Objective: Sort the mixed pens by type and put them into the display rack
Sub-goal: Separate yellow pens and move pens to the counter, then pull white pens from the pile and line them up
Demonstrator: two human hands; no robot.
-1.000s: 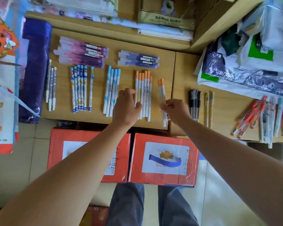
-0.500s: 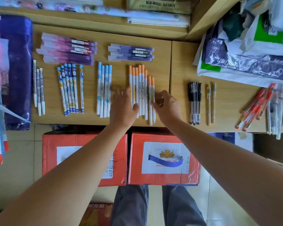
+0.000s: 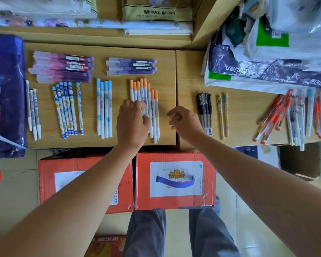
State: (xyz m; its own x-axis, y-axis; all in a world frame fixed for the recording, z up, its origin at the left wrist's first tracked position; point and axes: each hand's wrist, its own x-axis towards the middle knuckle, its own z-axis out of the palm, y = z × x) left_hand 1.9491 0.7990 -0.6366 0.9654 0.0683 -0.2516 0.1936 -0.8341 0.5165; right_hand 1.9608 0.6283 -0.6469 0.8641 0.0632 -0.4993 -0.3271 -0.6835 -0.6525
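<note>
Right hand (image 3: 186,123) now off orange pens (image 3: 153,108)

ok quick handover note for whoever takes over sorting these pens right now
Left hand: open, fingers resting on the orange-capped pens.
Right hand: empty, loosely curled, just right of that row.
Done: the table holds sorted rows of orange-capped, light blue pens, patterned pens, black pens and yellow pens.
Left: the mixed pile at far right is unsorted. No rack in view, so nothing is racked yet.
</note>
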